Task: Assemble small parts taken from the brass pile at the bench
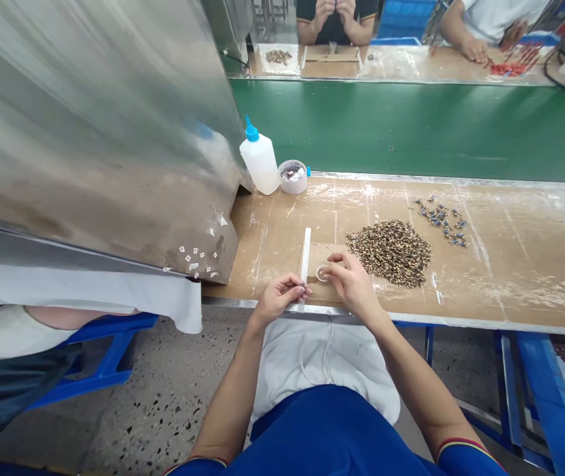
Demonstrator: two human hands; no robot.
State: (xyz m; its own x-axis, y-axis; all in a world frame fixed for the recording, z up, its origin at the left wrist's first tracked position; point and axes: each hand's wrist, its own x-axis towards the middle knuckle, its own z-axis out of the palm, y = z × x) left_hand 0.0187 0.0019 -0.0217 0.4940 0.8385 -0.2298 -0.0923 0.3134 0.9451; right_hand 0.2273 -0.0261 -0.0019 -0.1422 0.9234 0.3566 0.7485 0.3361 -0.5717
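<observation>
Hands near white ring, scraps in tub

A small, round, white, ring-like piece sits at the fingertips of my right hand. My left hand pinches a tiny part, too small to make out. Tiny brass-and-dark pieces lie heaped loosely on the tabletop, beside my right hand.

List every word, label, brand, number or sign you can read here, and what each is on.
No text can be read.
Round tub: faint dark marks inside its rim may be print, but are too small to read.
Bottle: no label shows on the visible side.
White strip: no legible marks.
</observation>
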